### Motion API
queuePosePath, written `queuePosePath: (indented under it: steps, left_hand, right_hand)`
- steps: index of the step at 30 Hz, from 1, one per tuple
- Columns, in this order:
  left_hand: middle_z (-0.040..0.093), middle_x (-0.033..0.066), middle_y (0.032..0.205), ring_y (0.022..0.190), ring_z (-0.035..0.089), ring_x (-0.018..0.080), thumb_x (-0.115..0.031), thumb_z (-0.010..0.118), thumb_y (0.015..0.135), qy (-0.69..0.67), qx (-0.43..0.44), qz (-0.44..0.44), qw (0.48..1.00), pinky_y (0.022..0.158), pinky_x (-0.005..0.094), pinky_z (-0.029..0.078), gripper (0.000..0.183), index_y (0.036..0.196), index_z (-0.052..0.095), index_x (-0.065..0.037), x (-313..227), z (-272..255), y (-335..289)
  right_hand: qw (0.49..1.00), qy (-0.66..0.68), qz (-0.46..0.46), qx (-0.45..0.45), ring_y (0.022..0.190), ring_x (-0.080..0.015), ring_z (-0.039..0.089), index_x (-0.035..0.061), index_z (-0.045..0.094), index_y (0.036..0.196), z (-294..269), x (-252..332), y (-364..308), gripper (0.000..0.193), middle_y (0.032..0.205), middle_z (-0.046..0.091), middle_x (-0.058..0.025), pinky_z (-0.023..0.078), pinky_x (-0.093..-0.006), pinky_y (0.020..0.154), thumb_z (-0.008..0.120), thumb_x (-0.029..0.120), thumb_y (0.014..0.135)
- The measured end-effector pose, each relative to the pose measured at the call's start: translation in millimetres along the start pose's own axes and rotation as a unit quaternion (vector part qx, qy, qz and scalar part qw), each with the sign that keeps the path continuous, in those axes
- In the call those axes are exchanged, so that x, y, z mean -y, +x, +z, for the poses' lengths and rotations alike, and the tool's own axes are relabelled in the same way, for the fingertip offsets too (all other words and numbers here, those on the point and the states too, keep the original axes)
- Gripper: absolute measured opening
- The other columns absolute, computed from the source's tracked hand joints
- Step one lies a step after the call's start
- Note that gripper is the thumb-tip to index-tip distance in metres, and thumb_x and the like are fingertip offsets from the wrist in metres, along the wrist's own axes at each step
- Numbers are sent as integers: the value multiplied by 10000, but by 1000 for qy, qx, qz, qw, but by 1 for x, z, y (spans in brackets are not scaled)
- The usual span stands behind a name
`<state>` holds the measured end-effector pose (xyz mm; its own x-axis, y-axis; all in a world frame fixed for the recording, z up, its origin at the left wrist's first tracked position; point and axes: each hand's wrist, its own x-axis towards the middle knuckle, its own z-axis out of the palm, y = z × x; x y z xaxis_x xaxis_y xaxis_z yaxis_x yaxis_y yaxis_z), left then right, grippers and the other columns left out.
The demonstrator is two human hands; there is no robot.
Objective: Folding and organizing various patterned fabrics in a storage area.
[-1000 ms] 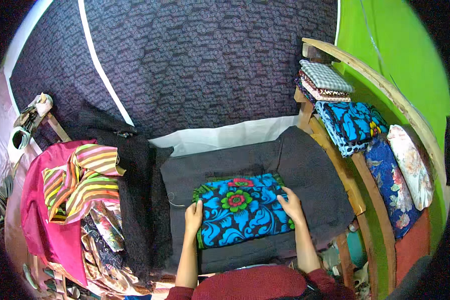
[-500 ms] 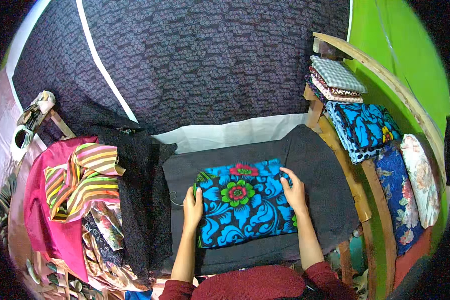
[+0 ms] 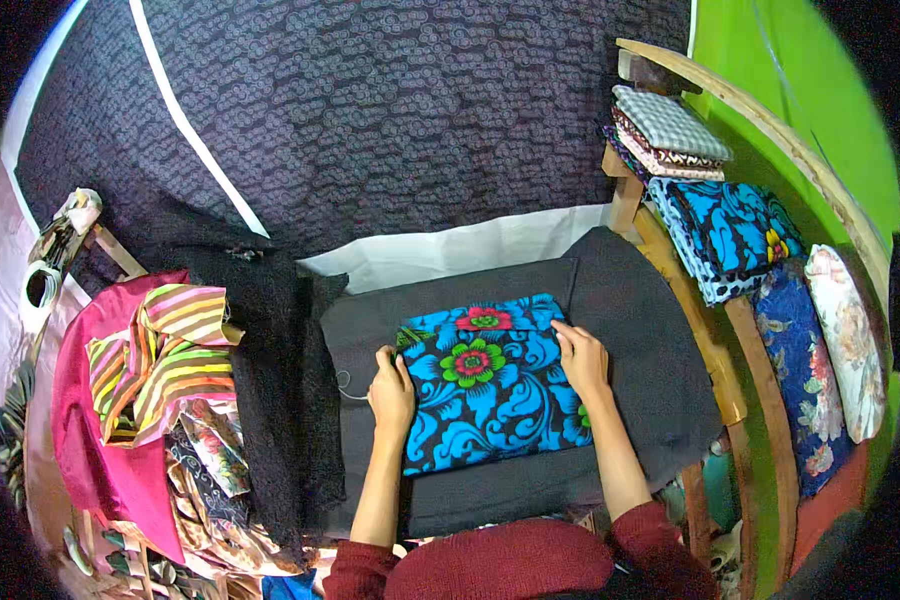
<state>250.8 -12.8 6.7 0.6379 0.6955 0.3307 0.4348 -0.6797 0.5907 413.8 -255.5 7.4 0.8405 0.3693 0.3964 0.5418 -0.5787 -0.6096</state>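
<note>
A folded piece of blue and black floral fabric (image 3: pixel 500 400) lies on the dark cloth-covered surface (image 3: pixel 650 350) in front of me. Red and green flowers show on its upper face, with a fold line running across near its far edge. My left hand (image 3: pixel 391 390) is closed at the fabric's left edge, its fingertips curled. At the far right corner, my right hand (image 3: pixel 582 358) pinches the edge between thumb and fingers. Parts of both hands' fingers are hidden. A thin pale wire or thread loop (image 3: pixel 348 388) lies beside my left hand.
Black lacy cloth (image 3: pixel 270 400), a striped cloth (image 3: pixel 170 360) and pink fabric (image 3: pixel 90 400) are heaped at left. Folded fabrics (image 3: pixel 670 130), including a matching blue floral one (image 3: pixel 730 230), are stacked along the wooden frame (image 3: pixel 705 330) at right. Dark patterned cloth (image 3: pixel 400 120) hangs beyond.
The far strip of the floral fabric, blurred before, now lies flat and sharp. My left hand has moved slightly up along the edge, its fingers more curled. The whole view has shifted a little.
</note>
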Motion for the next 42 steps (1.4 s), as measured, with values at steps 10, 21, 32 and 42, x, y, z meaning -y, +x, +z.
queuePosePath:
  steps: [10, 21, 32, 42]
  left_hand:
    - [275, 185, 1394, 1286, 241, 365, -508, 651, 684, 104, 160, 257, 947, 1001, 528, 228, 804, 1300, 384, -67, -42, -57, -37]
    - [302, 68, 1406, 1291, 273, 292, -561, 569, 733, 120, 266, 343, 893, 1025, 514, 204, 738, 1337, 365, -189, -12, -43, -85]
    - [308, 100, 1398, 1278, 293, 314, -357, 521, 848, 128, 287, 368, 875, 1032, 457, 253, 549, 1327, 365, -139, 19, -67, -92]
    - [206, 196, 1422, 1264, 292, 404, -42, 544, 725, 244, 283, 411, 832, 1020, 456, 284, 708, 1368, 250, -67, 12, -69, -101]
  right_hand:
    - [981, -165, -87, 48, 1237, -329, 336, 82, 526, 1186, -12, 34, -34, 493, 1330, 377, -179, 207, -572, 985, 565, 383, 798]
    - [926, -143, -229, 264, 1320, -283, 222, 201, 345, 1348, -30, 33, -83, 696, 1416, 287, -85, 133, -530, 1048, 492, 581, 784]
    - [923, -171, -163, 303, 1336, -312, 166, 161, 246, 1386, -61, 13, -95, 808, 1453, 193, -88, 112, -605, 1024, 574, 529, 745]
    - [889, -200, -269, 312, 1323, -280, 230, 120, 276, 1366, -58, 33, -105, 702, 1424, 253, -128, 162, -530, 1050, 520, -27, 725]
